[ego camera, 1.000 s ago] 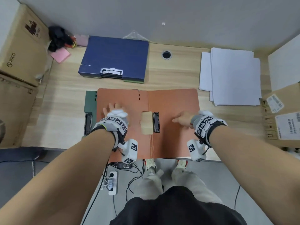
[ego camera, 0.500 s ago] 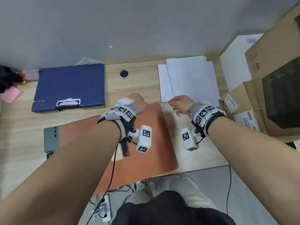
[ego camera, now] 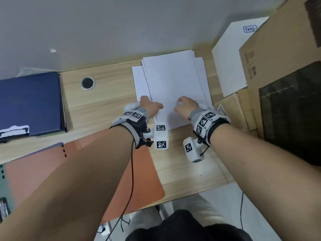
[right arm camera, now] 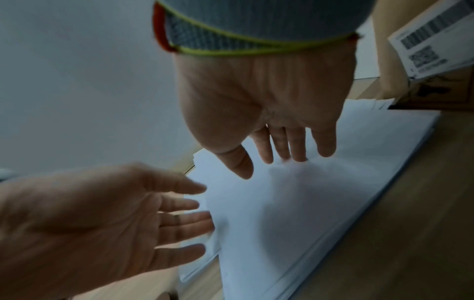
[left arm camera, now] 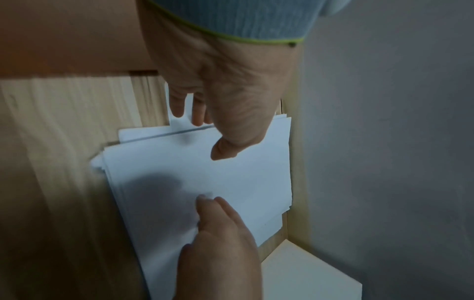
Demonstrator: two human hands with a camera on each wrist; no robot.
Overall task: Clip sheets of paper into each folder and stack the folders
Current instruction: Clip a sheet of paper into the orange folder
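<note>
Near the upper middle of the head view, a loose pile of white paper sheets point(ego camera: 173, 84) lies flat on the wooden surface point(ego camera: 182, 171), its long axis running from the near edge of the surface toward the grey wall at the top of the frame, with the top sheets skewed a little so that staggered edges show along the left and right sides. Both hands are over the near end of this pile. The left hand point(ego camera: 150, 106) is at the pile's lower left corner, fingers relaxed and spread, gripping nothing; in the right wrist view its fingertips point(right arm camera: 200, 219) reach the pile's edge, though whether they touch it cannot be told. The right hand point(ego camera: 186, 106) is just to the right of it, fingers nearly straight and pointing down at the top sheet; in the right wrist view the fingertips point(right arm camera: 297, 156) appear to touch the paper, with no sheet pinched. An orange folder point(ego camera: 142, 180) lies open and flat in the lower left of the head view, largely hidden under the left forearm, its long axis running left to right; a green folder point(ego camera: 2, 180) peeks out at its left end. A dark blue folder point(ego camera: 29, 103) rests closed at the left edge, with a clip showing at its near edge. Cardboard boxes point(ego camera: 278, 66) crowd the right side.
</note>
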